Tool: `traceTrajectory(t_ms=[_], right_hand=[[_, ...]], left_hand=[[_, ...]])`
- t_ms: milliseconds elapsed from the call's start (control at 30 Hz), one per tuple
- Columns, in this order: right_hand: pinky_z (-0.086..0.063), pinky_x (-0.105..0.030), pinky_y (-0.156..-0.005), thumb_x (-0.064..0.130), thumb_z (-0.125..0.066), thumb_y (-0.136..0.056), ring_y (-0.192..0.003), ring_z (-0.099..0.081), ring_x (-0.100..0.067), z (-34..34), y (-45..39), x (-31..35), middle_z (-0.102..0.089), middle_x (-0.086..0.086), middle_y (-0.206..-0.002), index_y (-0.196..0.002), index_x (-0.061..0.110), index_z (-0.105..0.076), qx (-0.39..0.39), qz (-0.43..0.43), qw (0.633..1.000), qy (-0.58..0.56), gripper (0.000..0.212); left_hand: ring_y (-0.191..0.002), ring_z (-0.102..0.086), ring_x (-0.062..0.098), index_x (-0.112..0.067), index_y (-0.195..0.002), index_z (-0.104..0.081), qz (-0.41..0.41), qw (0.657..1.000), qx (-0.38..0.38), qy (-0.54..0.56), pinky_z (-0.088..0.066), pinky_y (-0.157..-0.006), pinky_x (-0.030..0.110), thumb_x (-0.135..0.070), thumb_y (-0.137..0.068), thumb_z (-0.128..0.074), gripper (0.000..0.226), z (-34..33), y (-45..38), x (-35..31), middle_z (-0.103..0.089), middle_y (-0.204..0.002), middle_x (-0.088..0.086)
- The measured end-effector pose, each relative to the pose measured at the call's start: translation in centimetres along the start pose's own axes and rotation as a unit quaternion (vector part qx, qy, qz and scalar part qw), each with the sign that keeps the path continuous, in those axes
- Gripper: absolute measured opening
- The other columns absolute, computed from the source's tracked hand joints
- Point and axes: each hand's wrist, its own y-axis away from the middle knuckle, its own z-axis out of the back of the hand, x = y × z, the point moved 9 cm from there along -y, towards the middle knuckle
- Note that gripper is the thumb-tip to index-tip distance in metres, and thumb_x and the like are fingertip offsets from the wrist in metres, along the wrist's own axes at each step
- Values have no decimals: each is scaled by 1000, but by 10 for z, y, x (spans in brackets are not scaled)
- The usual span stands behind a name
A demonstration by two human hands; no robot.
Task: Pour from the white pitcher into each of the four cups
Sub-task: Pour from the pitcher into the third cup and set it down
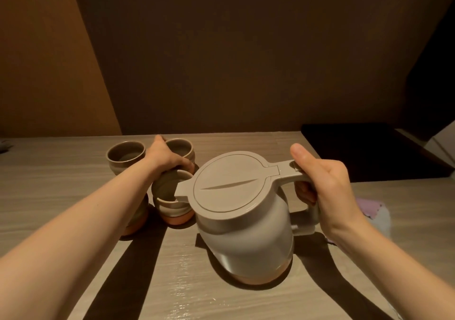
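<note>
Left forearm hides most of the fourth cup

I see a pale wood-grain table bearing a white lidded plastic pitcher. Four glazed ceramic cups cluster left of the pitcher; a pink-white cloth lies right of it.

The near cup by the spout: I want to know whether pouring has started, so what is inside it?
The pitcher spout overhangs the cup, steadied by the left hand. Only its bare inner wall shows; spout and lid hide the bottom, so liquid cannot be confirmed.
</note>
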Motion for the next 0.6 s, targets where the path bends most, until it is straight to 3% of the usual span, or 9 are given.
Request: traceTrajectory(t_ms=[100,200,367,467,600], right_hand=[[-31,-19,-45,54,-65,-81,-41,-32,-10,2,1,-2,-35,4,-41,-41,11,-43,-1,11,1000,13,64],[-33,-19,-45,54,-63,-80,-41,-33,-11,3,3,-3,-35,3,-42,-44,3,-42,-6,17,1000,26,66],[-28,-21,-44,39,-67,-85,-42,-31,-11,2,6,-4,-35,3,-42,-42,10,-46,-16,-11,1000,14,56],[-27,-19,-42,28,-62,-91,-40,-32,-7,4,8,-7,-36,6,-40,-35,22,-46,-27,-43,999,6,58],[-24,-25,-45,30,-62,-89,-45,-31,-12,5,15,-9,-34,-4,-50,-43,16,-47,-36,-75,997,1,50]], left_hand=[[-91,-57,27,-15,-132,-34,-10,1000,-13,10,-52,-68,37,-22,-61,-91,91,6,1,-3,-53,-111,12],[-100,-58,29,-16,-131,-35,-30,999,-32,21,-55,-81,43,-21,-61,-91,90,14,3,-8,-54,-117,13],[-121,-49,29,-16,-136,-35,-157,982,-98,23,-48,-93,40,-24,-61,-91,94,40,19,-33,-49,-131,11],[-122,-47,26,-18,-137,-35,-202,970,-126,52,-46,-96,40,-24,-60,-91,95,59,37,-46,-47,-134,10],[-117,-44,16,-21,-136,-36,-234,958,-134,93,-43,-91,32,-23,-59,-91,95,77,65,-54,-45,-133,3]])
